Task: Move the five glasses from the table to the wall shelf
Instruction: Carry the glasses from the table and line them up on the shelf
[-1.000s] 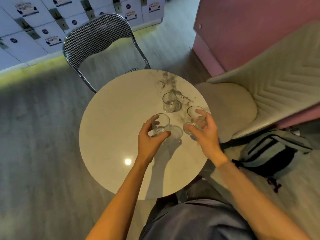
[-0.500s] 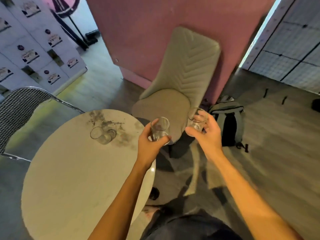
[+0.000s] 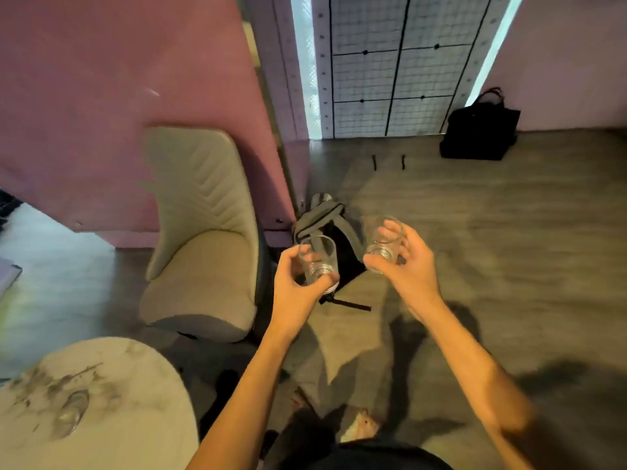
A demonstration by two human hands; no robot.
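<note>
My left hand (image 3: 295,288) is shut around a clear drinking glass (image 3: 320,257), held upright over the floor. My right hand (image 3: 407,262) grips a second clear glass (image 3: 381,237) at about the same height, a little to the right. Both glasses are off the table. One more clear glass (image 3: 71,412) stands on the round marble-look table (image 3: 129,418) at the lower left, blurred. No wall shelf shows in the head view.
A beige padded chair (image 3: 203,252) stands against a pink partition (image 3: 118,96) left of my hands. A grey and black backpack (image 3: 334,232) lies on the floor under the glasses. A black bag (image 3: 478,130) sits by a wire grid wall (image 3: 390,69).
Both hands lifted their glasses off the table and carried them away to the right. The view swung right, so the table slid to the lower left and the grid wall came into sight.
</note>
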